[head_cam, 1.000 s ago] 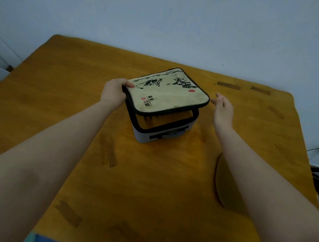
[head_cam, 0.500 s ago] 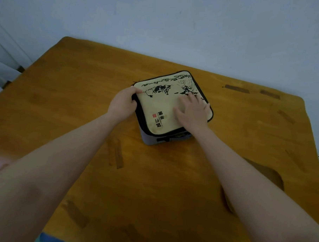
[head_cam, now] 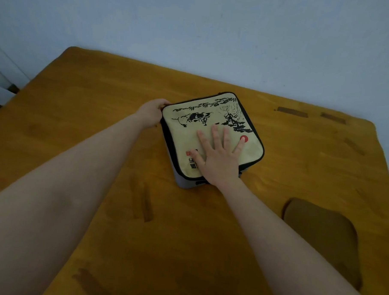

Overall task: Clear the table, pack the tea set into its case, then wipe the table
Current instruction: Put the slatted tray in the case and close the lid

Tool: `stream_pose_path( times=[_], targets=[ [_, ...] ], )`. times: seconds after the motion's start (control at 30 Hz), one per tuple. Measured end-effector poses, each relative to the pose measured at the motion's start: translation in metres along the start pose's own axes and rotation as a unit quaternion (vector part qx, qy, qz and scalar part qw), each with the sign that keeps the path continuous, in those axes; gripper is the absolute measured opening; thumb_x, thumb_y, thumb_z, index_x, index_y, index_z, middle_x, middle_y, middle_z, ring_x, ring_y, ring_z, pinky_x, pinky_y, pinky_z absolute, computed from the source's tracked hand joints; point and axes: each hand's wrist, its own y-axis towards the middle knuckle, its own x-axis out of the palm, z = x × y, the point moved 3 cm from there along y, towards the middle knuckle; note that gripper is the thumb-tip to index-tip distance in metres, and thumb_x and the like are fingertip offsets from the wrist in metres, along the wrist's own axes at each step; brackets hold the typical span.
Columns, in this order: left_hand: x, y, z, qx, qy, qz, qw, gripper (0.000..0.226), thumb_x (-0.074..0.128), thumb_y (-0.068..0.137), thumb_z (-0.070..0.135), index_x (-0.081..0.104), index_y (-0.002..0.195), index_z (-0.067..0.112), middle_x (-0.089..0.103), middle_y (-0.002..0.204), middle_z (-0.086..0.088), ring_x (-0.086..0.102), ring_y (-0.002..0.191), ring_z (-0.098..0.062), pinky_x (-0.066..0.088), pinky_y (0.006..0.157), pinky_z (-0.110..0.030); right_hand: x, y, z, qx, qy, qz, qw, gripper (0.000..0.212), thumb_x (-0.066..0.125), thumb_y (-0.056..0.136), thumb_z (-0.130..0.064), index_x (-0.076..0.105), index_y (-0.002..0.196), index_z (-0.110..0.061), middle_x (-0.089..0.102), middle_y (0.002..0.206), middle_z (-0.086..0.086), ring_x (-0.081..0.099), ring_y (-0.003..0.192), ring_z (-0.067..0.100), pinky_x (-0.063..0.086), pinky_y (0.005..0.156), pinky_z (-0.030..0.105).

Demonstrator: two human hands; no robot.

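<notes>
Case [head_cam: 187,136] at centre of frame on wooden table [head_cam: 79,102], lid down. My right hand [head_cam: 219,161] flat on lid, fingers straight and spread, pressing. My left hand [head_cam: 149,114] grips case's upper-left corner, fingers curled round edge. Brown cloth [head_cam: 323,237] at lower right, apart from case.

Matt cloth case [head_cam: 212,130] on smooth wooden table [head_cam: 79,111]

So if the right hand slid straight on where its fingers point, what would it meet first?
The right hand lies flat on the case lid, so first only more lid up to its black far edge; past that, bare table, then the wall, as far as shown.
</notes>
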Motion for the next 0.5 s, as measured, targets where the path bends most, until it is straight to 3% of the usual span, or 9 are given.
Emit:
stream_pose_path(
  times=[0.1,0.23,0.37,0.5],
  targets=[
    [-0.002,0.006,-0.008,-0.017,-0.002,-0.002,1.0,0.03,0.031,0.102,0.008,0.052,0.123,0.012,0.059,0.11,-0.01,0.059,0.088,-0.024,0.051,0.061,-0.03,0.001,0.0,0.0,0.001,-0.001,-0.001,1.0,0.072,-0.005,0.086,-0.072,-0.004,0.151,-0.044,-0.009,0.163,0.0,-0.017,0.148,0.029,-0.01,0.11,0.067],
    [-0.008,0.005,-0.021,0.017,0.028,0.045,0.998,0.017,0.042,0.102,0.015,0.054,0.112,0.01,0.063,0.106,-0.009,0.063,0.083,-0.021,0.053,0.062,-0.035,0.0,0.0,-0.001,0.003,0.0,-0.005,1.0,0.068,0.0,0.089,-0.071,-0.006,0.151,-0.044,-0.011,0.163,0.0,-0.018,0.147,0.029,-0.011,0.11,0.067],
    [-0.011,-0.004,-0.02,0.073,0.203,0.146,0.966,0.015,0.043,0.099,0.018,0.057,0.102,0.016,0.066,0.083,-0.006,0.059,0.07,-0.026,0.046,0.055,-0.035,0.001,0.0,-0.001,0.003,-0.001,0.0,1.0,0.067,0.001,0.09,-0.071,-0.006,0.151,-0.044,-0.01,0.163,-0.001,-0.017,0.147,0.029,-0.009,0.11,0.067],
    [-0.015,-0.012,-0.018,0.079,0.287,0.153,0.942,0.017,0.039,0.099,0.018,0.055,0.093,0.018,0.062,0.079,-0.006,0.055,0.068,-0.027,0.033,0.049,-0.03,0.001,0.0,-0.001,0.003,-0.005,-0.004,1.0,0.066,0.001,0.091,-0.07,-0.006,0.151,-0.044,-0.011,0.163,0.0,-0.019,0.147,0.029,-0.009,0.11,0.067]
  ],
)
